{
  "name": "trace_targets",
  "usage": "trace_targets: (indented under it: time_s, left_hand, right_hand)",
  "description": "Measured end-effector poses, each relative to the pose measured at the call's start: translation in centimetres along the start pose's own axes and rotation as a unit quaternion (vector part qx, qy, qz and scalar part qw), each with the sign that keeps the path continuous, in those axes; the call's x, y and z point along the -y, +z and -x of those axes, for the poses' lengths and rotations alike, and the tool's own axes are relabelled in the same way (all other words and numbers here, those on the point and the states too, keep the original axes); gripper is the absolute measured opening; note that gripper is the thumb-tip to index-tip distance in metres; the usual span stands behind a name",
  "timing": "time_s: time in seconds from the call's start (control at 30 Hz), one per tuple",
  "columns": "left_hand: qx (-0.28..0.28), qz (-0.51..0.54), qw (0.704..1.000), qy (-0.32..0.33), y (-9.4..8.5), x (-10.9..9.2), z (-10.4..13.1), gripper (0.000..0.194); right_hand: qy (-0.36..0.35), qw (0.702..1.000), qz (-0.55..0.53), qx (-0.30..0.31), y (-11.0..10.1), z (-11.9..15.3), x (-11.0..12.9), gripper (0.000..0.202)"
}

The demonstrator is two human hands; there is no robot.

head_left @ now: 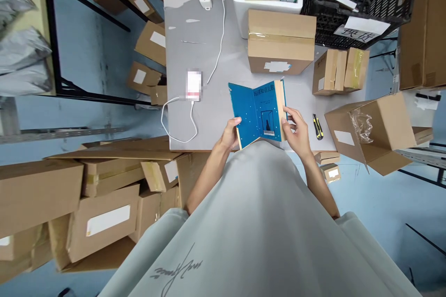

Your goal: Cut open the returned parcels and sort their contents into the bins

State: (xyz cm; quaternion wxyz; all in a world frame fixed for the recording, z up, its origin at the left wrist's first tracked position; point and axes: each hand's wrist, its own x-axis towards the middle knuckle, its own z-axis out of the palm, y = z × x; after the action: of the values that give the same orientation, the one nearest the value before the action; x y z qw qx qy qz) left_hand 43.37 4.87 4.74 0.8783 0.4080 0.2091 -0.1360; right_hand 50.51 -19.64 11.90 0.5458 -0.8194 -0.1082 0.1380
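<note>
A blue book (245, 113) is held open in front of my body, over the table's front edge. Dark lettering and a small drawn figure in a frame show on its right-hand page. My left hand (230, 133) grips the left cover, thumb on top. On the other side, my right hand (295, 131) holds the right edge, thumb and fingers at the page block. Just right of that hand lies a yellow and black box cutter (317, 127) on the grey table (216, 116).
A taped cardboard box (282, 44) stands behind the book, before a white bin (239, 14) of books. Black crates (358, 0) and smaller boxes (329, 72) are at right, with an open carton (372, 130). A white device (193, 86) with cables lies left. Several cartons (108, 213) fill the lower left.
</note>
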Motion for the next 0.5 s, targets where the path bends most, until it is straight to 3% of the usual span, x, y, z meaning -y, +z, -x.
trace_targets:
  time_s: [0.1,0.2,0.37,0.5]
  left_hand:
    - [-0.006,-0.052,0.998,0.036,0.6,0.8,-0.8,0.105]
    - [-0.057,-0.14,0.985,0.079,1.0,1.8,-1.8,0.113]
    - [-0.101,-0.18,0.972,0.11,0.0,2.7,-2.8,0.109]
    - [-0.11,-0.143,0.976,0.119,-0.8,1.9,-2.7,0.109]
  right_hand:
    - [0.019,1.0,0.011,-0.002,0.2,0.2,-1.0,0.071]
    - [0.046,0.999,-0.005,-0.005,0.8,0.3,-2.3,0.086]
    - [0.087,0.993,-0.076,-0.037,1.4,-0.2,-5.0,0.082]
    - [0.101,0.986,-0.128,-0.035,1.1,-0.6,-7.0,0.079]
